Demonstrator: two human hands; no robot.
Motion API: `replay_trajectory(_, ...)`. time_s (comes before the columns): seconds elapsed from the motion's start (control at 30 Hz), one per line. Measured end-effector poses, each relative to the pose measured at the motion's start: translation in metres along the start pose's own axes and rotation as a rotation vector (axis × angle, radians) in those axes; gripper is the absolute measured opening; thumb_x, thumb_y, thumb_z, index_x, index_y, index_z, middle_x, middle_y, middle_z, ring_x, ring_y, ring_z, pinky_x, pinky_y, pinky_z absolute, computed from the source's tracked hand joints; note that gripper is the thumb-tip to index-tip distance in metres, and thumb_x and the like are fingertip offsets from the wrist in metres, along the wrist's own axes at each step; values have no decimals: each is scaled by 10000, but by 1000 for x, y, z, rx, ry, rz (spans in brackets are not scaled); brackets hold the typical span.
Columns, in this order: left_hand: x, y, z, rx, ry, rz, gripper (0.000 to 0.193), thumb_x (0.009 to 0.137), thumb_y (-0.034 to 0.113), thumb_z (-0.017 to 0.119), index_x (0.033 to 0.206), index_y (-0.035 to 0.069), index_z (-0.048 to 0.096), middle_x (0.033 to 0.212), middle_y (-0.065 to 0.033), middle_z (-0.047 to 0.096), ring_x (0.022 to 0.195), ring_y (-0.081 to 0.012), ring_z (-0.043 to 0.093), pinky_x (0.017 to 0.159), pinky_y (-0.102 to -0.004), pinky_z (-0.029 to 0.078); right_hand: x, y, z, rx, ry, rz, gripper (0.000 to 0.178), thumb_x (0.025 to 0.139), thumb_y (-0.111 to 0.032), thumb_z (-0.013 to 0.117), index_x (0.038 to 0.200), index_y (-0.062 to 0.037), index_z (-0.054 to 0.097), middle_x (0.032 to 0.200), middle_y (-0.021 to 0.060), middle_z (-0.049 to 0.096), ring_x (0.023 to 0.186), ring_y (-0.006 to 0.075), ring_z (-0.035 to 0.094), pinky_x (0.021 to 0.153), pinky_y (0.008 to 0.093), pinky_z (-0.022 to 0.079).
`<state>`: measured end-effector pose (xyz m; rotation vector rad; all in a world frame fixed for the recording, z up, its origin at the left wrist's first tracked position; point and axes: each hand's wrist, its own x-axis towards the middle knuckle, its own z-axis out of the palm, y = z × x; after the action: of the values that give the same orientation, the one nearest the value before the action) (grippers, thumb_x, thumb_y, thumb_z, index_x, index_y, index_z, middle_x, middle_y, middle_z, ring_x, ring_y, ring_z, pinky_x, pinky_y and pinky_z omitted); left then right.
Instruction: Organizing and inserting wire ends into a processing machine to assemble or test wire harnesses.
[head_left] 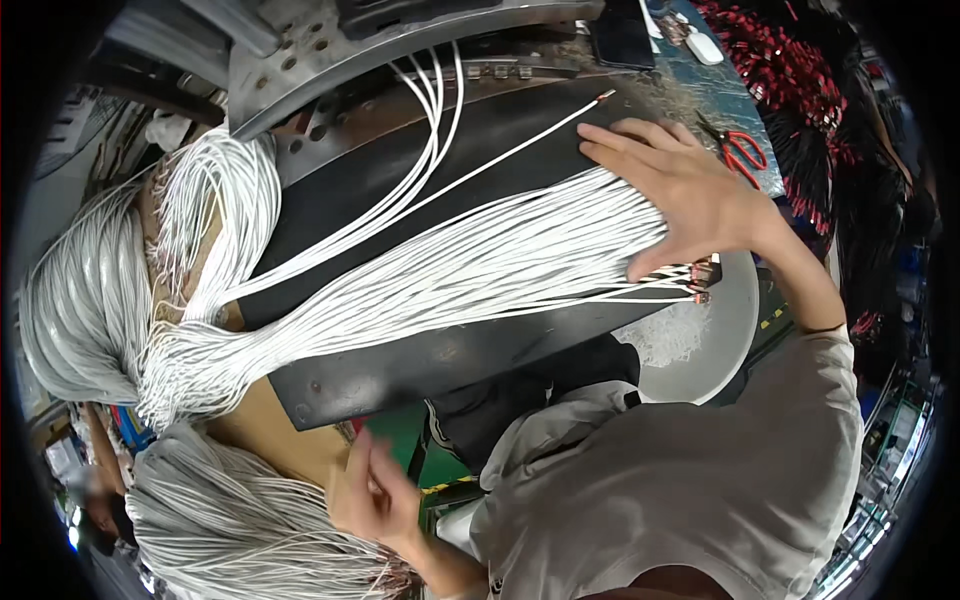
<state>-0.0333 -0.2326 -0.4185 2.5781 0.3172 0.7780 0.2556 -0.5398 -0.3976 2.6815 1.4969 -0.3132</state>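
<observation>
My right hand lies with spread fingers over the right end of a fanned bundle of white cables. Bare coppery tips show past my palm at the cables' right ends. One single cable runs apart above the bundle, its stripped tip near my fingertips. Below the black board, my left hand is raised, its slightly blurred fingers loosely bent and apart, with nothing visible in them. It is nearest to a thick lower bundle of white cables.
A metal machine frame spans the top; several white cables pass beneath it. Large cable coils stand at left. Red-handled pliers lie at upper right, near red and black wire bunches. A pale bowl with white scraps sits below my right hand.
</observation>
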Motion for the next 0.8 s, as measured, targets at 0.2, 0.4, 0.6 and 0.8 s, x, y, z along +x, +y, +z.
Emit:
replay_trajectory(0.2,176,55,139,-7,-196,615,226,828,21,690,1047,-27,659,898,-155,660,697,-289,616,651,-385,519,-1,32,19,81,155,-93,799,826,-506,699,1428,-31,473,1512,131,439,1335,332,455,1044,504,376)
replay_trajectory(0.4,203,45,153,-89,-705,565,187,863,45,640,1014,-61,611,949,-216,666,799,-379,646,761,-448,527,42,26,9,244,315,19,340,922,-206,635,1195,-3,637,1288,145,599,1208,301,549,996,428,419)
replay_trajectory(0.6,182,42,119,-92,-814,380,135,906,62,616,963,-60,621,907,-225,660,786,-419,627,754,-458,501,80,12,-18,284,25,86,235,938,-165,604,1066,25,654,976,138,677,959,321,647,832,384,493)
replay_trajectory(0.8,173,28,128,-304,-521,373,146,932,103,625,893,-35,653,861,-193,652,762,-380,617,690,-430,478,91,32,-19,799,-50,-158,333,1031,-270,507,1010,33,644,735,80,633,714,255,621,674,388,492)
